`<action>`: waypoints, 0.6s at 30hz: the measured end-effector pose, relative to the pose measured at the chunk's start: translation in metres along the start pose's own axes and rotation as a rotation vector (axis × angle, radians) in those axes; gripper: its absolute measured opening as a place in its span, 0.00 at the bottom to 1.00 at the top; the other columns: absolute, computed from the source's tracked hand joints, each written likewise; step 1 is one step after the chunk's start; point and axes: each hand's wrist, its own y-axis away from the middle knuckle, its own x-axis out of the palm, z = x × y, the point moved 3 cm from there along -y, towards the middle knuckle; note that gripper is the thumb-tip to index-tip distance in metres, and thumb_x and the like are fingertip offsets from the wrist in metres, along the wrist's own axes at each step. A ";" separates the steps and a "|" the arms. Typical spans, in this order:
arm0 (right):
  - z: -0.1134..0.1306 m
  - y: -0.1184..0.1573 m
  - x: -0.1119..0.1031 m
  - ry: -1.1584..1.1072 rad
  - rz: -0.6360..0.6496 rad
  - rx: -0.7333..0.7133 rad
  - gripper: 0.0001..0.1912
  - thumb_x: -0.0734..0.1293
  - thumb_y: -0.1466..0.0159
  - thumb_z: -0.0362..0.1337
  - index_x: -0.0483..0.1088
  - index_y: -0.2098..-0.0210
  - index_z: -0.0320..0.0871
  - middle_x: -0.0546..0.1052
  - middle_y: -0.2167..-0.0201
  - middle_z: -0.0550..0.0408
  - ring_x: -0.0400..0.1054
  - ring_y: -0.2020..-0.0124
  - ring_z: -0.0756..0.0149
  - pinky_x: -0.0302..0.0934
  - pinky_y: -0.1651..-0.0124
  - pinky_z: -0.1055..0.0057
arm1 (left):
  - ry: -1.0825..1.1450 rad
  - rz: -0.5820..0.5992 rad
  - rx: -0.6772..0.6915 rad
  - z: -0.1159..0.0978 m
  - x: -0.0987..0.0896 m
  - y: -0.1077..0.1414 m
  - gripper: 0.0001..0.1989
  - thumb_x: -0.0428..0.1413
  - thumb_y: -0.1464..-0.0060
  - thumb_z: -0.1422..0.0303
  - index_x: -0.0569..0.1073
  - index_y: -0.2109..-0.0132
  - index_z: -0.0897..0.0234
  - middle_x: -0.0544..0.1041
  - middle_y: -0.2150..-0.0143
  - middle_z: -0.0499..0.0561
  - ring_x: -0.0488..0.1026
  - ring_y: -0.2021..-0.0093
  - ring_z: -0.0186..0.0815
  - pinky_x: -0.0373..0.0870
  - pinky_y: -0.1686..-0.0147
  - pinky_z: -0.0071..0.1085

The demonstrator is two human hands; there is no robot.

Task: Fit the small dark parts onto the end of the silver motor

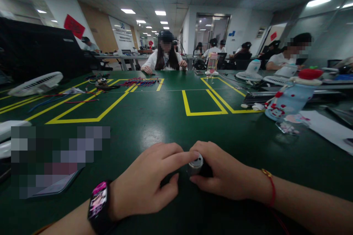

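A small silver metal cylinder (195, 164), like a small motor, stands roughly upright low over the green table, with dark holes in its top face. My right hand (220, 170) is closed round its right side, fingers behind and thumb in front. From the left, my left hand (154, 176) reaches over with its index finger stretched out, the tip on the cylinder's top edge. The left thumb is held apart from that finger, and nothing shows between them. The cylinder's lower end and right side are partly hidden by shadow and my right hand.
A phone (59, 187), blurred out, lies at left. A blue bottle (289, 99) with a red lid stands at right beside white paper (331, 128). Wires (143, 82) and white fans (38, 84) lie farther back. A person (165, 53) sits opposite.
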 end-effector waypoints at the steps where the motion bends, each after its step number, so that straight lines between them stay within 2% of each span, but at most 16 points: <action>1: 0.000 0.000 0.000 -0.001 -0.005 -0.001 0.14 0.69 0.43 0.35 0.65 0.58 0.41 0.71 0.60 0.51 0.63 0.61 0.60 0.56 0.58 0.62 | -0.026 0.009 0.007 0.000 0.000 -0.001 0.35 0.49 0.48 0.80 0.57 0.36 0.50 0.71 0.50 0.50 0.69 0.55 0.42 0.66 0.56 0.43; 4: -0.001 0.001 0.000 -0.008 -0.013 -0.005 0.14 0.69 0.43 0.34 0.65 0.58 0.42 0.71 0.60 0.52 0.63 0.61 0.60 0.56 0.58 0.63 | -0.049 0.025 0.000 0.000 -0.001 -0.002 0.36 0.49 0.50 0.81 0.57 0.35 0.50 0.70 0.49 0.51 0.68 0.54 0.43 0.66 0.55 0.44; 9: -0.002 0.001 0.001 -0.009 0.000 -0.014 0.15 0.69 0.42 0.35 0.65 0.56 0.43 0.71 0.59 0.51 0.63 0.60 0.60 0.56 0.57 0.63 | 0.088 0.011 -0.020 -0.001 -0.002 -0.001 0.39 0.50 0.52 0.83 0.57 0.35 0.50 0.67 0.46 0.50 0.67 0.49 0.40 0.66 0.50 0.41; 13: -0.003 0.001 0.001 -0.007 -0.006 -0.009 0.16 0.70 0.42 0.36 0.65 0.55 0.43 0.71 0.58 0.52 0.63 0.60 0.60 0.57 0.57 0.62 | 0.189 -0.028 -0.020 -0.002 -0.001 0.001 0.37 0.51 0.49 0.82 0.58 0.35 0.49 0.66 0.44 0.49 0.66 0.46 0.39 0.64 0.46 0.39; 16: -0.003 0.002 0.001 -0.027 -0.019 -0.016 0.17 0.70 0.42 0.36 0.65 0.54 0.43 0.71 0.57 0.51 0.63 0.59 0.60 0.56 0.56 0.62 | 0.284 -0.089 -0.069 0.000 0.001 0.002 0.39 0.53 0.48 0.81 0.52 0.33 0.49 0.64 0.42 0.50 0.65 0.44 0.39 0.63 0.42 0.39; 18: -0.002 0.002 0.000 -0.035 -0.021 -0.026 0.17 0.70 0.42 0.35 0.64 0.54 0.43 0.71 0.56 0.51 0.63 0.58 0.59 0.56 0.55 0.62 | 0.338 -0.101 -0.100 0.002 0.002 0.003 0.39 0.53 0.48 0.81 0.52 0.33 0.50 0.62 0.40 0.51 0.64 0.43 0.39 0.61 0.41 0.40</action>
